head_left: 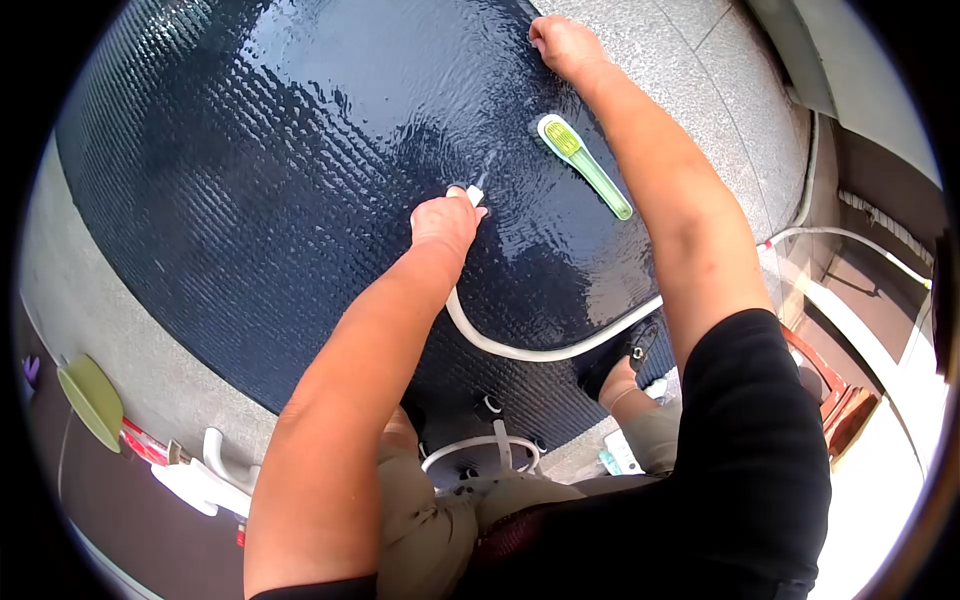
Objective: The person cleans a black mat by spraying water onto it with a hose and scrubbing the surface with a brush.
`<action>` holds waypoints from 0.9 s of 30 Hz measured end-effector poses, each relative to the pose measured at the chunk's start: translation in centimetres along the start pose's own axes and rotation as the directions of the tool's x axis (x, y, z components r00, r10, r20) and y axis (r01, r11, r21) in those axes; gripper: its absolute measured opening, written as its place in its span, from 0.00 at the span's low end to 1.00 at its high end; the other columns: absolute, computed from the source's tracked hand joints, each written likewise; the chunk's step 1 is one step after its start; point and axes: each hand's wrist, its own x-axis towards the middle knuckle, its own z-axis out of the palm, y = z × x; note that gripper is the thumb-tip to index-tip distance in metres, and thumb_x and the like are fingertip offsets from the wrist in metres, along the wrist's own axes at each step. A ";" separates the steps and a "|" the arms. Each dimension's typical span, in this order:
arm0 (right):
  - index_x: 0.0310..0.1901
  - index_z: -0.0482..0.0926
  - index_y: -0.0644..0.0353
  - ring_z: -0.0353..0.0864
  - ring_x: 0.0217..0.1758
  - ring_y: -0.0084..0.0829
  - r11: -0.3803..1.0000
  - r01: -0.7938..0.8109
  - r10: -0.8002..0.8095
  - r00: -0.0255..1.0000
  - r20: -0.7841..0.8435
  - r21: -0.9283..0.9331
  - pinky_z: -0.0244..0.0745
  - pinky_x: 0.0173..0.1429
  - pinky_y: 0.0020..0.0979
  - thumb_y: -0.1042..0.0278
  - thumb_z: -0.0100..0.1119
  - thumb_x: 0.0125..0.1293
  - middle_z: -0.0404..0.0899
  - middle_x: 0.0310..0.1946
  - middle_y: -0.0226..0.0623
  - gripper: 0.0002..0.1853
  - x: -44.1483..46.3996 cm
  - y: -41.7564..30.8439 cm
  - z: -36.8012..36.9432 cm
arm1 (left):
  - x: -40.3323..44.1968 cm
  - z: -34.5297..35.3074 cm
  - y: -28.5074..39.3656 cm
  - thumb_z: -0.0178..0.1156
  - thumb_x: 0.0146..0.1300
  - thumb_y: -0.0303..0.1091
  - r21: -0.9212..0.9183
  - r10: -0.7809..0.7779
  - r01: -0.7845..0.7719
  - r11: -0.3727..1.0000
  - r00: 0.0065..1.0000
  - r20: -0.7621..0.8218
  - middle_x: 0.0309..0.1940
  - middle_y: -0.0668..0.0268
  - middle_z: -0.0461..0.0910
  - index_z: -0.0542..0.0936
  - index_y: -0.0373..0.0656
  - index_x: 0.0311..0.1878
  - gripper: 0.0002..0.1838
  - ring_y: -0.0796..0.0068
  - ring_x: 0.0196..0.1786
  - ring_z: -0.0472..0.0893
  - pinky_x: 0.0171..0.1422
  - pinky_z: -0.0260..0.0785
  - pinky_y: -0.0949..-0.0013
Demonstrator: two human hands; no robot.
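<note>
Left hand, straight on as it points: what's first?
Probably the wet dark mat ahead of the left hand; the green brush looks right of its line. Hand height is unclear.

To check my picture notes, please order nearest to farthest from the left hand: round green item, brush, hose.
1. Hose: held in the left hand.
2. Brush: on the dark mat, to the right.
3. Round green item: lower left, off the mat.

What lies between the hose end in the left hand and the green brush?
In the head view, just rippling water over the dark mat lies between hose end and brush.
</note>
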 end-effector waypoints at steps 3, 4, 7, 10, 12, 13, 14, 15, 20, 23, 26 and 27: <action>0.41 0.76 0.57 0.78 0.49 0.47 0.985 0.139 -0.130 0.987 0.094 -0.098 0.74 0.52 0.42 0.65 0.49 0.66 0.79 0.43 0.46 0.08 0.7 0.2 0.4 | 0.0 0.0 0.0 0.46 0.70 0.59 0.009 0.004 -0.004 1.000 1.000 -0.001 0.24 0.64 0.83 0.72 0.42 0.39 0.25 0.67 0.29 0.86 0.32 0.78 0.64; 0.42 0.75 0.57 0.78 0.50 0.47 0.985 0.104 -0.090 0.990 0.109 -0.134 0.73 0.53 0.42 0.65 0.49 0.67 0.79 0.43 0.46 0.08 0.5 0.0 0.5 | 0.1 0.0 0.0 0.46 0.70 0.59 0.006 0.001 -0.001 1.000 1.000 -0.002 0.24 0.64 0.83 0.72 0.42 0.39 0.25 0.67 0.29 0.86 0.32 0.78 0.64; 0.43 0.74 0.58 0.79 0.48 0.45 0.999 -0.018 0.020 0.998 0.061 -0.036 0.74 0.52 0.41 0.63 0.47 0.68 0.80 0.41 0.46 0.10 -0.6 0.6 0.6 | 0.0 0.0 0.0 0.45 0.70 0.59 0.015 0.000 0.000 1.000 1.000 0.013 0.24 0.65 0.83 0.72 0.42 0.39 0.25 0.68 0.29 0.86 0.32 0.78 0.64; 0.43 0.76 0.60 0.85 0.37 0.38 0.910 -0.267 0.300 0.952 -0.057 0.316 0.76 0.46 0.38 0.56 0.47 0.70 0.82 0.31 0.43 0.15 -1.8 5.3 1.7 | 0.2 0.1 0.1 0.45 0.70 0.59 0.010 0.002 -0.002 1.000 1.000 0.017 0.24 0.65 0.83 0.72 0.42 0.39 0.25 0.68 0.30 0.86 0.32 0.78 0.64; 0.45 0.79 0.58 0.81 0.48 0.48 0.829 -0.458 0.508 0.857 -0.091 0.321 0.74 0.54 0.43 0.52 0.44 0.69 0.83 0.41 0.50 0.19 -3.2 9.2 1.1 | 0.1 -0.2 0.0 0.46 0.70 0.59 0.008 -0.006 0.006 1.000 1.000 0.023 0.25 0.64 0.83 0.72 0.41 0.39 0.25 0.67 0.30 0.86 0.32 0.78 0.64; 0.47 0.79 0.58 0.81 0.49 0.48 0.730 -0.564 0.621 0.784 -0.029 0.387 0.73 0.55 0.43 0.50 0.45 0.68 0.83 0.41 0.50 0.21 -4.4 9.8 -0.6 | 0.1 -0.2 0.1 0.46 0.70 0.59 0.004 -0.004 0.004 1.000 1.000 0.022 0.25 0.64 0.83 0.72 0.41 0.39 0.25 0.67 0.30 0.86 0.32 0.78 0.64; 0.48 0.80 0.57 0.81 0.51 0.48 0.611 -0.656 0.717 0.696 0.042 0.443 0.73 0.56 0.42 0.49 0.45 0.67 0.83 0.42 0.50 0.22 -5.4 10.3 -2.3 | 0.1 -0.2 0.1 0.46 0.70 0.59 -0.003 -0.016 0.016 1.000 0.999 0.028 0.25 0.64 0.84 0.72 0.41 0.40 0.25 0.67 0.30 0.86 0.33 0.78 0.63; 0.48 0.80 0.57 0.81 0.51 0.48 0.613 -0.657 0.717 0.696 0.040 0.440 0.73 0.56 0.42 0.49 0.45 0.67 0.83 0.42 0.50 0.22 -6.0 11.5 -2.7 | 0.1 -0.2 0.1 0.47 0.69 0.58 -0.010 -0.028 0.028 1.000 0.999 0.035 0.26 0.63 0.84 0.72 0.41 0.40 0.25 0.66 0.31 0.86 0.34 0.78 0.63; 0.56 0.78 0.57 0.84 0.43 0.42 0.733 -0.679 0.565 0.576 -0.590 0.040 0.76 0.52 0.38 0.55 0.52 0.66 0.84 0.36 0.46 0.21 -8.7 19.9 5.4 | 0.2 -0.2 0.0 0.48 0.69 0.58 -0.052 -0.033 0.034 0.998 0.999 0.028 0.27 0.61 0.84 0.72 0.41 0.40 0.25 0.63 0.34 0.86 0.38 0.78 0.60; 0.58 0.76 0.52 0.79 0.55 0.45 0.955 -0.296 0.288 0.927 -0.241 0.003 0.73 0.58 0.41 0.55 0.54 0.65 0.81 0.48 0.47 0.21 -12.8 13.3 -0.7 | 0.2 -0.1 0.0 0.48 0.69 0.58 -0.041 -0.028 0.030 0.999 0.999 0.036 0.27 0.61 0.84 0.72 0.41 0.40 0.25 0.63 0.33 0.86 0.37 0.78 0.60; 0.64 0.70 0.49 0.75 0.58 0.43 0.860 -0.494 0.436 0.843 0.315 0.130 0.73 0.55 0.42 0.52 0.58 0.64 0.75 0.56 0.45 0.27 -16.6 3.2 -3.3 | 0.3 0.2 0.0 0.48 0.69 0.57 -0.043 -0.029 0.030 0.999 0.999 0.021 0.27 0.61 0.84 0.72 0.40 0.40 0.25 0.63 0.33 0.86 0.37 0.78 0.60; 0.65 0.68 0.47 0.75 0.56 0.43 0.869 -0.473 0.408 0.851 0.331 0.143 0.73 0.53 0.43 0.52 0.58 0.64 0.74 0.56 0.43 0.28 -18.4 0.6 -2.7 | 0.2 0.4 -0.1 0.48 0.69 0.57 -0.044 -0.029 0.029 0.999 1.000 0.003 0.27 0.61 0.84 0.72 0.40 0.40 0.25 0.63 0.33 0.86 0.37 0.78 0.60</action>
